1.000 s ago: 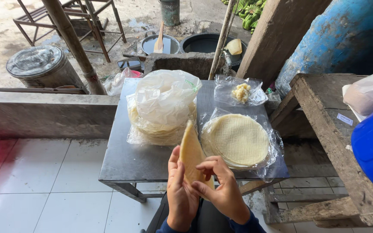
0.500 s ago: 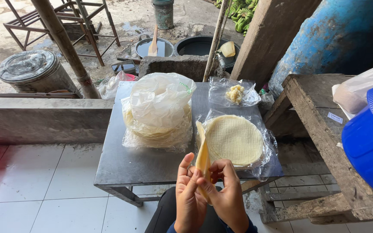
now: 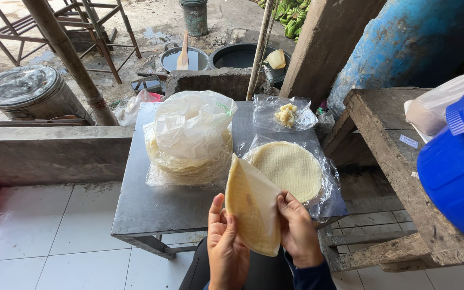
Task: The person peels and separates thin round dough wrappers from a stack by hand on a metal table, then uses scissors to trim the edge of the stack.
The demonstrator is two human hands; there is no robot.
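Both hands are up in front of the worktop, sharing one folded wrapper (image 3: 251, 207). The left hand (image 3: 226, 252) has fingers curled along its lower left edge with the thumb on the face, and the right hand (image 3: 299, 233) pinches the right edge, fingertips tucked onto the sheet. So both are closed on it, pinching rather than flat.

The wrapper is thin, pale yellow and semi-translucent, folded into a rough half-moon with the point up at 12 o'clock and the rounded end down between the palms. It's held in the air over the near edge of the worktop, not resting on anything.

Containers, going outward:
- At 1 o'clock from the hands, an open clear plastic bag (image 3: 326, 177) spread flat with a round stack of wrappers (image 3: 288, 169) on it, showing a fine grid texture.
- At 11 o'clock, a bigger stack of wrappers in plastic (image 3: 189, 156), with a crumpled clear bag (image 3: 191, 121) puffed up on top.
- At 12 o'clock, far side, a small clear bag with pale lumpy filling (image 3: 287, 114).

All of that sits on a grey metal worktop (image 3: 146, 207), scuffed and dull, standing on white floor tiles (image 3: 38, 231).

Beyond it there's a low concrete ledge (image 3: 44, 153), then a dirt yard with a lidded metal drum (image 3: 25, 91) at 10 o'clock, two dark round basins (image 3: 240, 56), a wooden frame and green bananas (image 3: 291, 11) at the top. At 3 o'clock is a rough wooden bench (image 3: 398, 172) with a blue plastic tub (image 3: 457, 166), and a blue barrel (image 3: 404, 43) behind it.
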